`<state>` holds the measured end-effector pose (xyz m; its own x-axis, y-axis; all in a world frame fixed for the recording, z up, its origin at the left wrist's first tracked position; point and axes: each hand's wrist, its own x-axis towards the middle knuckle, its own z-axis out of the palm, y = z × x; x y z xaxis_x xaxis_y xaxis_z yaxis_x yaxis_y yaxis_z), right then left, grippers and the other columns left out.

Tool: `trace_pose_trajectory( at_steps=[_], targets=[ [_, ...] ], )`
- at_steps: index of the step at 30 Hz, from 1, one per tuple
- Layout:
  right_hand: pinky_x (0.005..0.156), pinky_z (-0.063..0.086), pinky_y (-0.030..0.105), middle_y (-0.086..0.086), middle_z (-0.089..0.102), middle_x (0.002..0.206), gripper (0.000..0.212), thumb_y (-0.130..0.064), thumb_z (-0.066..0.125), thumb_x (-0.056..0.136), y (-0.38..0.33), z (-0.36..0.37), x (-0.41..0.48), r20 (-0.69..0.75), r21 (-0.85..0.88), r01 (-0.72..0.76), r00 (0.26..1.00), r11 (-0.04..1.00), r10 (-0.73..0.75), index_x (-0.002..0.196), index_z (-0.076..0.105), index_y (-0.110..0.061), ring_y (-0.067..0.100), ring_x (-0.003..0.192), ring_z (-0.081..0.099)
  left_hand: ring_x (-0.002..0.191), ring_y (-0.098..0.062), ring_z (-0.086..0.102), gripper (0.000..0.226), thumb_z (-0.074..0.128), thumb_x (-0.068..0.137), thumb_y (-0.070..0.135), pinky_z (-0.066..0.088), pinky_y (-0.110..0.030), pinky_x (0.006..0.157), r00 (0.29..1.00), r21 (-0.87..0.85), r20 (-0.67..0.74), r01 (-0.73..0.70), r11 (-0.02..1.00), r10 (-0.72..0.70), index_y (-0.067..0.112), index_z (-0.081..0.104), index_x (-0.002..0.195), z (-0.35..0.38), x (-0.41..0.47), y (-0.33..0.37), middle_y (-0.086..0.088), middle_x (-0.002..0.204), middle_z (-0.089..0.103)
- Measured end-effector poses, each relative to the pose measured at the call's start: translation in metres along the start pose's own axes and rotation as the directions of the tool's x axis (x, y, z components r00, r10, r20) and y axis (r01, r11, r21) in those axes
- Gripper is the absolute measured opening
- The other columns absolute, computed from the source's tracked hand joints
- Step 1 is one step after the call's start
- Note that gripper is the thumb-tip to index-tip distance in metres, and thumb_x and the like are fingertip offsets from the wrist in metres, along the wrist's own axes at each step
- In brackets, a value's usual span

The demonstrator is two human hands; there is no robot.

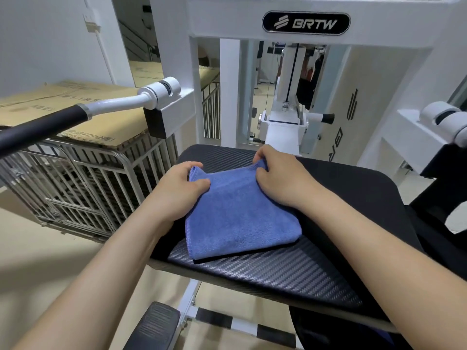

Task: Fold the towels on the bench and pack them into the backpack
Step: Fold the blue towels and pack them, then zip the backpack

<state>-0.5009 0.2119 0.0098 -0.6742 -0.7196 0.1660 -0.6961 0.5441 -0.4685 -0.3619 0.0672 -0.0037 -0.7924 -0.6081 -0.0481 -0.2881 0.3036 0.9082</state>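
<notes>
The blue towel (240, 218) lies flat on the black padded counter (278, 271), its far edge lifted a little into soft ridges where both hands have it. The left hand (177, 190) is closed on the far left corner with the thumb pressed on top, and the right hand (280, 178) pinches the far right corner between thumb and curled fingers. By its fine nap and the way it bunches, the towel looks like microfibre: light, limp, not fragile, and likely to sag wherever it is unsupported. It should cling somewhat to the ribbed weave of the pad rather than slide. Corners and hems are the sensible places to take hold, as now, so that an edge can be carried over straight and matched to the opposite one. A dark line runs under the towel's near edge; trim, shadow or a second layer, I cannot tell. Beyond the towel stands a white gym machine frame (227, 84) with a black oval badge (306, 23) reading "BRTW". Left of the towel a bar with a black grip (38, 130) reaches out above flattened cardboard (88, 117), whose print is too blurred to read, lying on a metal cage (75, 185). No backpack is plainly recognisable
</notes>
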Motion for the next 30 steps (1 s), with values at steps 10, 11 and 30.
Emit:
trace_pose_trajectory(
  at_steps=[10,11,30],
  targets=[
    [0.074,0.041,0.035,0.004,0.047,0.101,0.022,-0.025,0.04,0.092,0.001,0.004,0.004,-0.001,-0.334,0.066,0.997,0.94,-0.071,0.101,0.056,-0.012,0.022,0.092,0.042,0.082,-0.015,0.06,0.016,0.059,0.081,0.039,0.048,-0.035,0.072,0.991,0.539,-0.073,-0.052,0.841,0.108,0.023,0.06,0.084,-0.004,0.001,0.008,0.006,0.084,0.063],
    [0.077,0.041,0.035,0.004,0.048,0.101,0.022,-0.025,0.042,0.091,0.003,0.001,0.007,0.05,-0.304,0.081,0.996,0.949,-0.069,0.102,0.058,-0.013,0.022,0.093,0.042,0.088,-0.015,0.06,0.016,0.06,0.08,0.039,0.049,-0.034,0.077,0.992,0.57,-0.039,-0.078,0.818,0.122,0.026,0.061,0.089,-0.006,0.002,0.009,0.007,0.09,0.063],
    [0.045,0.033,0.016,-0.009,0.048,0.054,0.041,-0.047,0.074,0.077,-0.054,-0.059,-0.005,0.35,0.027,0.274,0.898,0.961,-0.266,0.065,0.048,-0.018,0.005,0.047,0.044,0.086,-0.011,0.066,0.05,0.084,0.069,0.024,0.054,-0.027,0.075,0.934,-0.328,-0.029,-0.346,0.879,0.357,0.028,0.06,0.113,-0.031,-0.02,0.025,-0.003,0.102,0.068]
  ],
)
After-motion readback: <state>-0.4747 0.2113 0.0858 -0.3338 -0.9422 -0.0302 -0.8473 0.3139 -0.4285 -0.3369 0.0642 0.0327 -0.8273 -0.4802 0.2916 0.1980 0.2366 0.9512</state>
